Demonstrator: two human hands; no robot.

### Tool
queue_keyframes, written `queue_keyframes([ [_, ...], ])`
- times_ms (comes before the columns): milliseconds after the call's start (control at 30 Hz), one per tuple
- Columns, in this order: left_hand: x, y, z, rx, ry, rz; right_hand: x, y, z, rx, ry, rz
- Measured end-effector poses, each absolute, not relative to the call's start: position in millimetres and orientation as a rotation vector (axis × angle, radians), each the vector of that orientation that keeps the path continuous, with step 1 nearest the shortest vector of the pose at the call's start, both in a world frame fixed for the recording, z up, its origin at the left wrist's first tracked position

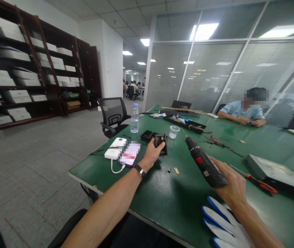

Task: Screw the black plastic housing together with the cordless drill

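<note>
One hand, the left hand (pixel 151 153), reaches ahead over the green tabletop (pixel 157 199), clamped on a black housing (pixel 160 139); well apart from it, the right hand (pixel 231 181) wraps around a power drill (pixel 205 163) tilted forward and leftward. The drill hides part of that grip, and the black housing's inner pieces are too small to identify.

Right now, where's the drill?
In the head view, the drill is right of centre, in your right hand above the green table, pictured between the clear cup and the white-and-blue glove.
</note>
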State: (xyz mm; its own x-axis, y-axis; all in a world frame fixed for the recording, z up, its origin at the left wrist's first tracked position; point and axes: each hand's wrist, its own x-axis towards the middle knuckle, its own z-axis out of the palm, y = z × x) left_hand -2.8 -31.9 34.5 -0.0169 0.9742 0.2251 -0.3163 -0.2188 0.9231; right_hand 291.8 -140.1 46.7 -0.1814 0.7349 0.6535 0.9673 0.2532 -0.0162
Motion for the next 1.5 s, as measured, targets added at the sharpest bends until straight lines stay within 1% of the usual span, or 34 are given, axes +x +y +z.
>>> queue_keyframes([
  [100, -3.1, -30.3, 33.2, 1.143, 0.814, 1.48, 282.2, -146.6, 50.3, -1.406, -1.923, -0.422],
  [267, -4.0, -28.9, 33.2, 1.137, 0.821, 1.469, 266.9, -154.3, 58.1, -1.277, -1.974, -0.317],
  [567, -11.7, -19.9, 34.2, 1.122, 0.9, 1.522, 259.8, -156.2, 56.3, -1.181, -2.173, -0.27],
  [767, -13.0, -18.5, 34.7, 1.186, 0.935, 1.65, 251.1, -157.9, 55.6, -1.231, -2.206, -0.264],
  [1500, -10.7, -21.3, 32.1, 1.251, 0.946, 1.58, 251.2, -155.4, 53.0, -1.336, -2.204, -0.273],
])
